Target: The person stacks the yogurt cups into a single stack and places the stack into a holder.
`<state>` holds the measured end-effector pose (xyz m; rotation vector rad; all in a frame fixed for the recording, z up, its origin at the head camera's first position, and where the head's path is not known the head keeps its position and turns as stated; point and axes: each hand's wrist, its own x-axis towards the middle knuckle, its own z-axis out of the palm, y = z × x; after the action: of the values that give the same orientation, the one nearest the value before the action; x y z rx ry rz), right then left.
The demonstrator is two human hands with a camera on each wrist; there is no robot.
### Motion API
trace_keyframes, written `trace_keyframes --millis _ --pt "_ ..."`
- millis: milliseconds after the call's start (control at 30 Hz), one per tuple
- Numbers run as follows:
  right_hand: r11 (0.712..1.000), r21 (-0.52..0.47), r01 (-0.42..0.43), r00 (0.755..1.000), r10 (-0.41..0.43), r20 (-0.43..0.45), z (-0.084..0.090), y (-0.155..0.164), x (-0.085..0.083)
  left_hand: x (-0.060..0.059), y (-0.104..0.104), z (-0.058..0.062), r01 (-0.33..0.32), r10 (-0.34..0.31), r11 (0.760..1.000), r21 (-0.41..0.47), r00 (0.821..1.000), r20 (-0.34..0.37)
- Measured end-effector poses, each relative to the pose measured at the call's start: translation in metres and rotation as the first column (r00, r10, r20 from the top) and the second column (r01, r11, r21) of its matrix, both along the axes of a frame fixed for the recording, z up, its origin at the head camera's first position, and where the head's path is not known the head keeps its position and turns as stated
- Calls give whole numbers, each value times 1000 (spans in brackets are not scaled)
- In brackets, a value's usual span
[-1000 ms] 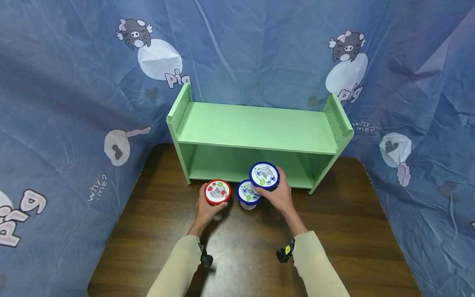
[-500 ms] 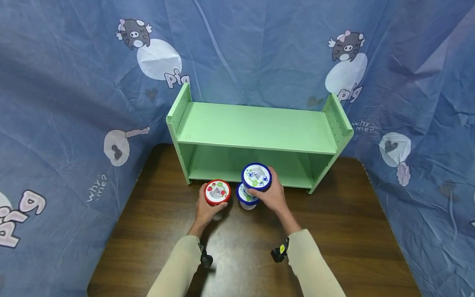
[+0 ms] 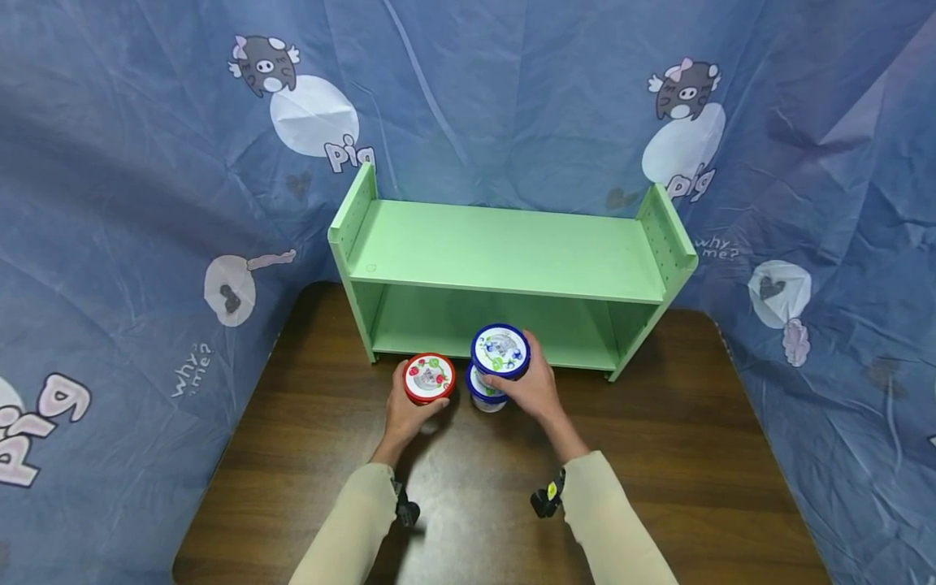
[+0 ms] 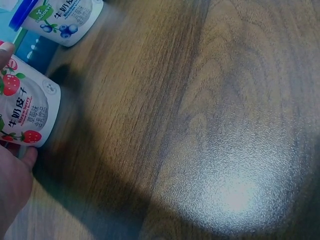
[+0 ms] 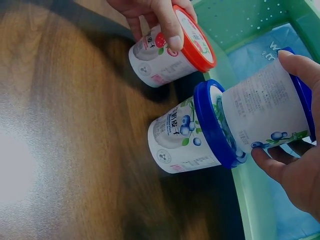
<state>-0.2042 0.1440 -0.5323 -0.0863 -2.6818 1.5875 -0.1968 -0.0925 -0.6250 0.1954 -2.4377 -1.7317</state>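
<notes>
My left hand grips a red-lidded strawberry cup that stands on the brown table; the left wrist view shows this cup against my palm. My right hand holds a blue-lidded blueberry cup by its sides, directly over a second blue-lidded cup standing on the table. In the right wrist view the held cup has its base at the lower cup's lid; whether they touch I cannot tell. The red-lidded cup stands just left of the pair.
A light green two-level shelf stands at the back of the table, just behind the cups, both levels bare. Blue printed cloth hangs around the table on the left, back and right.
My right hand has carried its blue-lidded cup left and slightly down, from beside the standing blue-lidded cup to over it. The left hand and red-lidded cup have stayed put.
</notes>
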Motion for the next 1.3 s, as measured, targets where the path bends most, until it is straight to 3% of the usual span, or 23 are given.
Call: trace_keyframes --millis 600,967,1300 --pt "1000 24 -12 1000 13 -22 -10 -1 -3 -2 0 0 1 -1 1000 7 1000 5" --pt "999 -5 -32 999 32 6 -9 -1 -2 -1 0 1 0 0 1000 10 999 35" --pt "999 -16 -36 999 36 3 -12 0 -3 -1 1 2 -3 2 999 33 1000 14"
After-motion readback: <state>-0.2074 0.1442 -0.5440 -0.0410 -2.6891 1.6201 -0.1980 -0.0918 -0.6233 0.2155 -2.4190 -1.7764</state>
